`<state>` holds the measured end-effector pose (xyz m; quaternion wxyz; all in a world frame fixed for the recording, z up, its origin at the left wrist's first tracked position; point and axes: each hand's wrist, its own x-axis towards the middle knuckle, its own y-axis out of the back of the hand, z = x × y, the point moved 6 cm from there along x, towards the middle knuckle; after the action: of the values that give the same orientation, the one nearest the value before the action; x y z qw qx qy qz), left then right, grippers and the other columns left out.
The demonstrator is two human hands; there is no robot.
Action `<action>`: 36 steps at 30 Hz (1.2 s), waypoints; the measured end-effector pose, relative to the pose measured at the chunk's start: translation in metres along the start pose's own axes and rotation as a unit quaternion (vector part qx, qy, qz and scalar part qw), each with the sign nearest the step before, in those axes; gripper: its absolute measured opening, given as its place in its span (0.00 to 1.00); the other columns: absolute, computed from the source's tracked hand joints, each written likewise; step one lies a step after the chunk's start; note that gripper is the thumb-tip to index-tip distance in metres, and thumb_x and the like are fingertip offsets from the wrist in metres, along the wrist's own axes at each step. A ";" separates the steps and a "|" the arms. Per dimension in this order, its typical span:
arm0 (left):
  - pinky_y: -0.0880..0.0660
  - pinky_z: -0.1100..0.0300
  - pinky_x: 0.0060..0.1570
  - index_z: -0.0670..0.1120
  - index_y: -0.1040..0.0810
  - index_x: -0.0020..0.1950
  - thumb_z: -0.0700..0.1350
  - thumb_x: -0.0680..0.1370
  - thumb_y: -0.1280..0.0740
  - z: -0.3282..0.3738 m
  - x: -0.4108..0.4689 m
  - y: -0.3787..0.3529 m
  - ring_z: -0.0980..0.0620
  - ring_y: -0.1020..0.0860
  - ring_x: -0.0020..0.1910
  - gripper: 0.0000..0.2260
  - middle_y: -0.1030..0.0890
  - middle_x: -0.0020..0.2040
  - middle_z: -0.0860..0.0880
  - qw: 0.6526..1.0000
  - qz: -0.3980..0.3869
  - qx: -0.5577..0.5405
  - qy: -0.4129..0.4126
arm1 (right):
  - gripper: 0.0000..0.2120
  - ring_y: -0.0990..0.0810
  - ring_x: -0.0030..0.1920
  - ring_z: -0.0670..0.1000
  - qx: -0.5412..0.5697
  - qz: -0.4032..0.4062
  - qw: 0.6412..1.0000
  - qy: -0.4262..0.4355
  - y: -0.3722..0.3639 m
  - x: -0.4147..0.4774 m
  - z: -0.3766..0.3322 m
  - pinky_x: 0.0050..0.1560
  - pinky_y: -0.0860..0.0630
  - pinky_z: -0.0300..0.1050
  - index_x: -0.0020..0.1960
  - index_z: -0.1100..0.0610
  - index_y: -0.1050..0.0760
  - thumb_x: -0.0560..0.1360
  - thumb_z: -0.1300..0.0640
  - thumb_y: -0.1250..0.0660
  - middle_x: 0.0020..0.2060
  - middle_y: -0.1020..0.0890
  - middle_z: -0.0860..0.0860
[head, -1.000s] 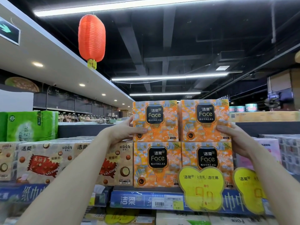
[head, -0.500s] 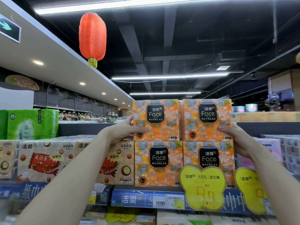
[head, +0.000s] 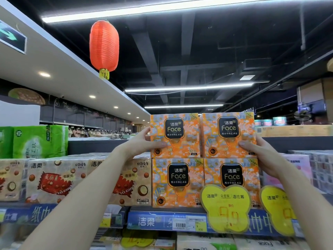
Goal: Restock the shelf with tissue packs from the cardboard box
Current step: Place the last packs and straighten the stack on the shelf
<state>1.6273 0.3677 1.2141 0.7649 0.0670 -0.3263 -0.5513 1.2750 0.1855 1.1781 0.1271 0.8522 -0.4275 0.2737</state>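
Progress looked well advanced: two orange patterned tissue packs with black "Face" labels (head: 202,135) sat side by side on top of two matching packs (head: 205,182) on the blue-edged shelf (head: 153,221). The left hand (head: 142,141) pressed the outer side of the left upper pack, the right hand (head: 257,150) that of the right one, clamping the pair between them. The cardboard box was out of view, so what remained could not be judged.
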 end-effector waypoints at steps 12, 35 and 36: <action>0.23 0.42 0.68 0.60 0.31 0.74 0.54 0.71 0.18 0.000 -0.006 -0.008 0.51 0.16 0.62 0.36 0.15 0.64 0.53 0.999 -0.013 0.041 0.014 | 0.22 0.12 0.47 0.58 -0.022 0.009 0.999 -0.029 -0.010 0.000 0.000 0.38 0.16 0.48 0.68 0.54 0.27 0.75 0.57 0.28 0.52 0.12 0.57; 0.30 0.40 0.73 0.53 0.26 0.63 0.69 0.69 0.24 -0.006 -0.053 -0.038 0.47 0.20 0.64 0.31 0.16 0.61 0.54 0.926 0.148 0.348 0.016 | 0.16 0.16 0.53 0.53 -0.153 0.155 0.976 0.023 -0.027 -0.058 0.007 0.56 0.20 0.57 0.58 0.37 0.25 0.80 0.59 0.32 0.53 0.16 0.46; 0.29 0.40 0.72 0.53 0.26 0.63 0.68 0.69 0.24 -0.006 -0.052 -0.038 0.47 0.19 0.64 0.31 0.16 0.61 0.54 0.926 0.146 0.347 0.020 | 0.16 0.15 0.54 0.54 -0.153 0.162 0.975 0.018 -0.025 -0.059 0.008 0.57 0.20 0.59 0.60 0.39 0.24 0.80 0.59 0.32 0.54 0.15 0.46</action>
<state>1.5909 0.3979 1.1699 0.7723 0.2910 -0.4876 -0.2847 1.2691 0.2354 1.1383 0.2179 0.7368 -0.5943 0.2377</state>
